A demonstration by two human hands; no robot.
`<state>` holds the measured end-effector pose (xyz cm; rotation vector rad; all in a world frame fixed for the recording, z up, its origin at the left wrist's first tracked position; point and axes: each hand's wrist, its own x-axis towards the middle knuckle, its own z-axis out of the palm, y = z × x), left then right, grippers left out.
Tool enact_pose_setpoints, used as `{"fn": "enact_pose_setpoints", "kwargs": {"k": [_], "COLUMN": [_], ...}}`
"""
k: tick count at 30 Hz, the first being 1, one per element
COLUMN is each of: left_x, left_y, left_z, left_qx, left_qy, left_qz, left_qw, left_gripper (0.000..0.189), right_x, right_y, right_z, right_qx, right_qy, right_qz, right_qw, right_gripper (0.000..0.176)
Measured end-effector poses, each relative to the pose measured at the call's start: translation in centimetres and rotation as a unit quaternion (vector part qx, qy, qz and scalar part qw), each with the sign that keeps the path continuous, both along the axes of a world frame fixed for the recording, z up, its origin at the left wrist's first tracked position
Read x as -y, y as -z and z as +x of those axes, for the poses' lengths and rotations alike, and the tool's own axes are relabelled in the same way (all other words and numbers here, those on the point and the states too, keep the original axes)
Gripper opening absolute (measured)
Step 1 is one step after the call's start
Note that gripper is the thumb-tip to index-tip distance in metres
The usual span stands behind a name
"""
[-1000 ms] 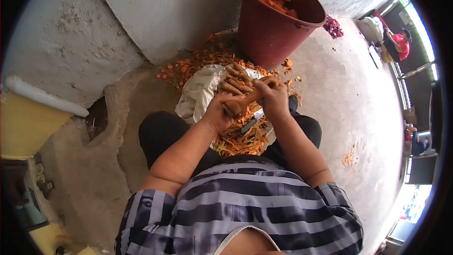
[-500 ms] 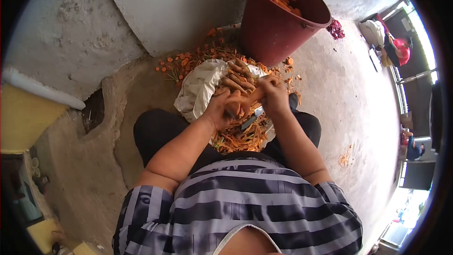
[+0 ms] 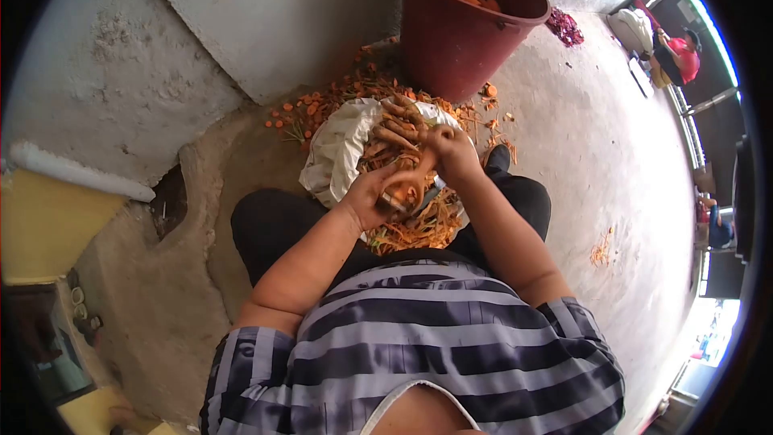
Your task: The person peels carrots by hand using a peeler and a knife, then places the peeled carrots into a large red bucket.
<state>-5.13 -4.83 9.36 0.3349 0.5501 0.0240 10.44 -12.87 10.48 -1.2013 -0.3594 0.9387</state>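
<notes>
A carrot slants between my two hands over a heap of unpeeled carrots and peelings. My right hand is closed in a fist around its upper end. At the lower end, my left hand has its fingers curled in; a small shiny patch shows there, too blurred to name. Just beyond the hands, several dull unpeeled carrots lie on a pale sack. Nearer my lap, orange and green peelings are piled between my legs. A grey flat object is partly hidden beneath the carrot.
A tall red bucket holding orange carrots stands ahead, near the wall. Carrot slices and scraps litter the floor around the sack. A dark red bundle lies beyond the bucket. Other people sit far off to the right.
My head view has shifted slightly, so the bucket appears further up and left. Both hands still meet at the carrot, the right one slightly further left in view.
</notes>
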Motion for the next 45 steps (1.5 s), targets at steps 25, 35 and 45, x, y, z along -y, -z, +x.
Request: {"fn": "enact_pose_setpoints", "kwargs": {"k": [25,35,45], "left_x": [3.5,3.8,4.1], "left_y": [1.5,1.2,0.2], "left_z": [-0.3,0.4,0.8], "left_qx": [-0.043,-0.072,-0.087], "left_qy": [0.017,0.019,0.0], "left_qz": [-0.003,0.018,0.023], "left_qw": [0.999,0.997,0.996], "left_gripper": [0.029,0.029,0.028], "right_x": [4.1,4.0,2.9], "right_y": [-1.3,1.6,2.0], "right_z": [2.8,5.6,6.1], "right_qx": [-0.102,0.014,0.044], "right_qy": [0.178,0.214,0.207], "right_qz": [0.025,-0.055,-0.092], "right_qw": [0.978,0.975,0.973], "right_gripper": [0.022,0.018,0.016]}}
